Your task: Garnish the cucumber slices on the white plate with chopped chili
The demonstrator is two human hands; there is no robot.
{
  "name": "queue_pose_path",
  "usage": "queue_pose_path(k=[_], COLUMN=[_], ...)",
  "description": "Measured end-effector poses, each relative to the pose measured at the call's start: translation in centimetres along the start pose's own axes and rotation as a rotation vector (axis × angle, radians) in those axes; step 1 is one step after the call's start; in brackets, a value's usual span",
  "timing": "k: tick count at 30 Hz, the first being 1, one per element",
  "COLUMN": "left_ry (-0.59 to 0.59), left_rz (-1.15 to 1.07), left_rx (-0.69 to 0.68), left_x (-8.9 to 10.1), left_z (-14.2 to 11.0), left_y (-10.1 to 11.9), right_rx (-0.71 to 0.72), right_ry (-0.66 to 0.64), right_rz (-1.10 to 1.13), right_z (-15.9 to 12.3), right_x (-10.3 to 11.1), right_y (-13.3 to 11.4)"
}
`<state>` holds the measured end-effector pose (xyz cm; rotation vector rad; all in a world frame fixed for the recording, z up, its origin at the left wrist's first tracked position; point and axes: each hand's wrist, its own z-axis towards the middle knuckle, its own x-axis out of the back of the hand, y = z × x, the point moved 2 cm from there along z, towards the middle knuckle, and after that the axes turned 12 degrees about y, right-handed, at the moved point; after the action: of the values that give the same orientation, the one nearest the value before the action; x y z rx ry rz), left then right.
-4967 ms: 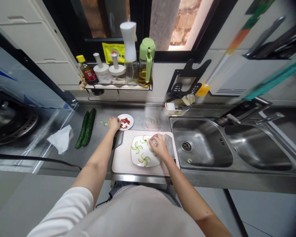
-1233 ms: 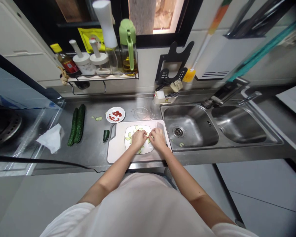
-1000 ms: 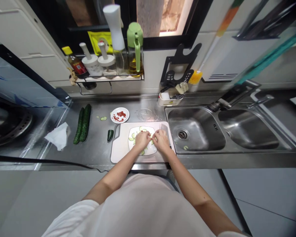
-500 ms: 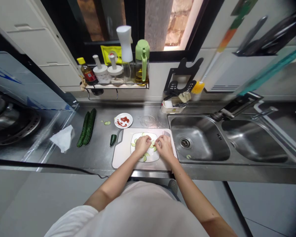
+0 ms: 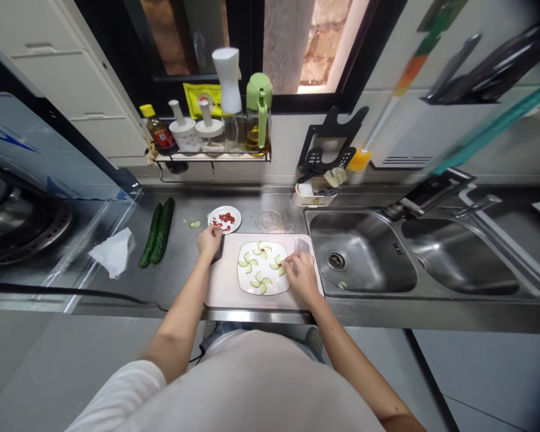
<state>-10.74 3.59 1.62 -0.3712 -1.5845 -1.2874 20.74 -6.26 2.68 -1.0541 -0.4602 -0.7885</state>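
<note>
My left hand [image 5: 210, 241] is at the near edge of a small white saucer [image 5: 237, 224] holding chopped red bits [image 5: 226, 219]. Its fingers are pinched together; whatever they hold is too small to make out. My right hand [image 5: 302, 275] is over the right side of a white plate [image 5: 264, 265], fingertips closed at a pinwheel of cucumber slices [image 5: 278, 264]. What lies between those fingertips is hidden. Several such pinwheels are on the plate, the top one [image 5: 263, 249] with red at its centre. Beneath the plate lies a pale cutting board [image 5: 222, 282].
Two whole cucumbers [image 5: 162, 233] and a crumpled white cloth or tissue [image 5: 112, 251] lie to the left. Cucumber scraps [image 5: 195, 224] are beside the saucer. A double sink [image 5: 364, 252] is on the right. Behind, a rack [image 5: 216, 157] carries bottles and jars.
My left hand has moved from the plate left and up to the saucer, uncovering the cucumber pinwheels. My right hand stays at the right pinwheel. The dark green cucumber stub is now hidden.
</note>
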Motion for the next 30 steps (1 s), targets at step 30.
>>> queue_pose_path(k=[30], left_ry=[-0.044], left_rz=[-0.366], left_rx=[0.004], left_x=[-2.8], left_z=[4.8], left_y=[0.0], right_rx=[-0.002], right_ry=[-0.002], right_rz=[0.002], right_z=[-0.4], right_x=[0.1], right_y=[0.1])
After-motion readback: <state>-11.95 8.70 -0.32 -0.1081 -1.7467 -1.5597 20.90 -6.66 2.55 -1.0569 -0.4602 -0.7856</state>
